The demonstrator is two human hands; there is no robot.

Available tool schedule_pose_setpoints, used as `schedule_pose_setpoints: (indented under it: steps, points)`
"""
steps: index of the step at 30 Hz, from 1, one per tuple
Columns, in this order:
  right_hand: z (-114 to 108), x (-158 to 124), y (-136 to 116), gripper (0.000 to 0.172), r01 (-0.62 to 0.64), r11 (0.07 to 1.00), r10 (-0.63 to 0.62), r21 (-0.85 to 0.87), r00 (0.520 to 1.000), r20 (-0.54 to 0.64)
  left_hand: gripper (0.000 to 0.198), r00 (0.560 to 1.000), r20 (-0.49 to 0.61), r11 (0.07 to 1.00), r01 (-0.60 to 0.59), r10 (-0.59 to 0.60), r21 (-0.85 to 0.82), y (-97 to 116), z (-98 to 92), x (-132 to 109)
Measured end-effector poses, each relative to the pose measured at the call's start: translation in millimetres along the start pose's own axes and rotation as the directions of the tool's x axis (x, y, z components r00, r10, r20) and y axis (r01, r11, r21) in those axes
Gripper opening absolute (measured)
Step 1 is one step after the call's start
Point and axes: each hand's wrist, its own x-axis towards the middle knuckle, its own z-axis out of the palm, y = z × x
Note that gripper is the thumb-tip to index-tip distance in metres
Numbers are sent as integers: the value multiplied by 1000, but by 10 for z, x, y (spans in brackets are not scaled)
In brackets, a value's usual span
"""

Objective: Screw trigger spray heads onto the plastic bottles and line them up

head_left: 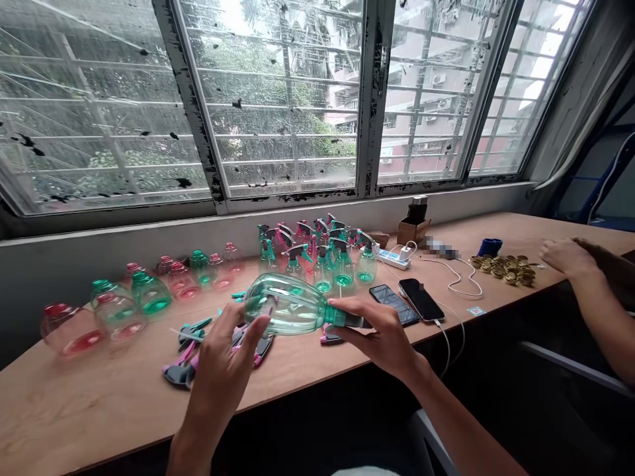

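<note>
A clear green spray bottle (290,307) lies sideways in the air above the table, its neck towards the right. My left hand (223,357) is closed around its base, the thumb along the near side. At the neck, my right hand (380,334) pinches the green collar of a trigger spray head (353,320); the fingers partly hide the head. Below and left of the bottle, loose pink, green and grey spray heads (179,375) are scattered on the wooden table (119,410).
Several headless bottles (151,295), red and green, stand at left. Behind, bottles with spray heads (342,268) are grouped. To the right lie two phones (421,301), a power strip (394,258), cables and gold-coloured pieces (510,270). Another person's hand (568,258) rests far right.
</note>
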Motion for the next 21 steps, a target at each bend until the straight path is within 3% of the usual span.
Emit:
schedule_pose_setpoints:
  steps: [3,6,9,11,12,14,16,18,20,21]
  points:
    - [12,17,-31,37,-275,942,277,191,961,16,50,997,-12,996,-74,75,39,-32,10,15]
    - [5,72,-37,42,-498,711,516,497,849,114,44,969,13,969,-248,248,5,-76,41,30]
    - [-31,126,-9,50,-652,439,581,618,731,358,59,890,-66,893,-450,451,30,-100,64,27]
    - [-42,140,16,54,-703,356,590,616,680,435,66,828,-126,837,-537,546,100,-100,52,15]
    - [-38,138,27,54,-703,357,587,616,681,437,68,817,-122,826,-552,563,115,-97,38,6]
    - [-12,122,37,52,-650,465,565,601,741,363,71,850,-55,852,-522,523,34,-90,2,-12]
    - [30,95,32,46,-509,705,487,494,854,185,61,916,-3,909,-399,402,-118,-84,-20,-27]
    - [76,67,18,41,-311,907,322,284,947,10,49,970,-28,938,-240,241,-252,-78,-7,-29]
    - [119,48,7,38,-213,963,225,165,973,-57,46,994,-52,938,-104,93,-331,-70,39,-16]
    - [139,43,4,38,-238,951,252,200,967,-48,45,997,-54,930,-71,55,-361,-67,69,-3]
